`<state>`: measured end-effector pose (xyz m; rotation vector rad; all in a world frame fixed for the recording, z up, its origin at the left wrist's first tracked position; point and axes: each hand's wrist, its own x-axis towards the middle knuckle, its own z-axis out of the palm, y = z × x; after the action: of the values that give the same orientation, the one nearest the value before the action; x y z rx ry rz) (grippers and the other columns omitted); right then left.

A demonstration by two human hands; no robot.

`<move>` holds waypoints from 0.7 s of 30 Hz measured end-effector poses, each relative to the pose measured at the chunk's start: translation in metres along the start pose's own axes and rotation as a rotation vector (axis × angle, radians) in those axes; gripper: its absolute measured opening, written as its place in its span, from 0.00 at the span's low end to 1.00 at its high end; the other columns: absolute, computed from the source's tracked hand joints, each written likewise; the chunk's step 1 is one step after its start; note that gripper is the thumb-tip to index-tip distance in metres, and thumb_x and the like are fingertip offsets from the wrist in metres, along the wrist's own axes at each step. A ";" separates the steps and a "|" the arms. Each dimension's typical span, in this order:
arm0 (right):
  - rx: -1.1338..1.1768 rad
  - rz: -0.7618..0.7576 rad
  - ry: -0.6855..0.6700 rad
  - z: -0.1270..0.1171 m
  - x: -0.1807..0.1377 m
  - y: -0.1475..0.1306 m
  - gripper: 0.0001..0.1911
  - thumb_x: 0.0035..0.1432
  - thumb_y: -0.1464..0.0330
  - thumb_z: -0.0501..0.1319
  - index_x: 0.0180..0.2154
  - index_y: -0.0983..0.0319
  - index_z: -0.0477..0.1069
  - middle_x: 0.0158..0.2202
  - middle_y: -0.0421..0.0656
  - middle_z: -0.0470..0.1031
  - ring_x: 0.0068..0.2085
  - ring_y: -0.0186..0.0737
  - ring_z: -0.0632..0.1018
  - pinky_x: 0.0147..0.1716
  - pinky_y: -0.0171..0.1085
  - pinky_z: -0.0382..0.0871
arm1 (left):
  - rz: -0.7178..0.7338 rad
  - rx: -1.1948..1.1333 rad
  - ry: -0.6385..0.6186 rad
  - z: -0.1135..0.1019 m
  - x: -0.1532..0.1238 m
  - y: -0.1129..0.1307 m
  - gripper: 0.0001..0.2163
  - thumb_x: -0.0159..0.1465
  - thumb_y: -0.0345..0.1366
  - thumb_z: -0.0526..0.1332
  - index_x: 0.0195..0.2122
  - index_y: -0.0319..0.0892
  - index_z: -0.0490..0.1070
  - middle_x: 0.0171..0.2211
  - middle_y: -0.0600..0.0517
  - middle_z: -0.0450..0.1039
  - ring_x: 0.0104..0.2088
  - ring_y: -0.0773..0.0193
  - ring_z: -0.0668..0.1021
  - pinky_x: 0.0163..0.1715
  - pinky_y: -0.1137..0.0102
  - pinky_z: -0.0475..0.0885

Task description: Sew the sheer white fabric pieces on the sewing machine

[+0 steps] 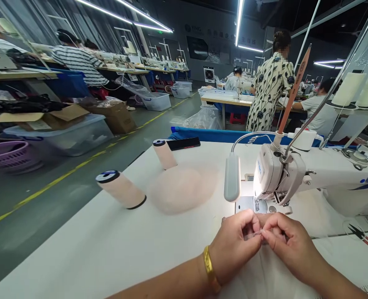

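My left hand (pixel 235 245), with a gold bracelet (pixel 209 265) at the wrist, is closed in a pinch on thin sheer fabric (pixel 257 276). Facing it, my right hand (pixel 291 245) pinches the same fabric, and the fingertips of both hands meet. The cloth is pale, nearly see-through, and hangs down toward my lap. Both hands are just in front of the needle area of a white sewing machine (pixel 269 172). Behind them the metal needle plate (pixel 246 202) shows in part. The fabric edge between the fingers is mostly hidden.
Two peach thread cones (pixel 121 189) stand left on the white table (pixel 184 241), near a round sheer peach piece (pixel 184 187). A phone (pixel 184 143) lies behind. A lamp (pixel 232 176) hangs beside the machine head; red-handled snips (pixel 367 241) lie right. Co-workers sit and stand beyond.
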<state>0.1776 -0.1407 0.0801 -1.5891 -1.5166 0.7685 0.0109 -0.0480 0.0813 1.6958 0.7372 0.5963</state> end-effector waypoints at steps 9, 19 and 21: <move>0.001 0.030 -0.008 -0.001 0.001 -0.001 0.13 0.70 0.59 0.58 0.34 0.57 0.70 0.24 0.33 0.59 0.29 0.37 0.64 0.32 0.35 0.58 | 0.000 -0.052 -0.027 0.000 0.003 0.000 0.08 0.55 0.40 0.64 0.31 0.42 0.73 0.26 0.55 0.68 0.28 0.65 0.68 0.28 0.71 0.63; -0.127 0.121 0.006 0.004 0.011 0.002 0.12 0.68 0.60 0.55 0.32 0.57 0.65 0.23 0.33 0.56 0.27 0.38 0.64 0.28 0.35 0.54 | 0.120 0.383 0.041 -0.006 0.008 -0.005 0.08 0.61 0.36 0.62 0.25 0.42 0.69 0.31 0.51 0.72 0.36 0.58 0.73 0.38 0.65 0.67; -0.232 0.123 0.019 0.008 0.017 0.004 0.11 0.67 0.62 0.55 0.31 0.57 0.65 0.22 0.34 0.58 0.26 0.39 0.65 0.28 0.35 0.55 | 0.117 0.567 0.057 -0.005 0.011 -0.006 0.09 0.62 0.33 0.61 0.24 0.42 0.68 0.32 0.50 0.72 0.38 0.56 0.73 0.41 0.61 0.67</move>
<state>0.1746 -0.1225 0.0746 -1.8702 -1.5504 0.6599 0.0139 -0.0354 0.0768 2.2632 0.9095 0.5474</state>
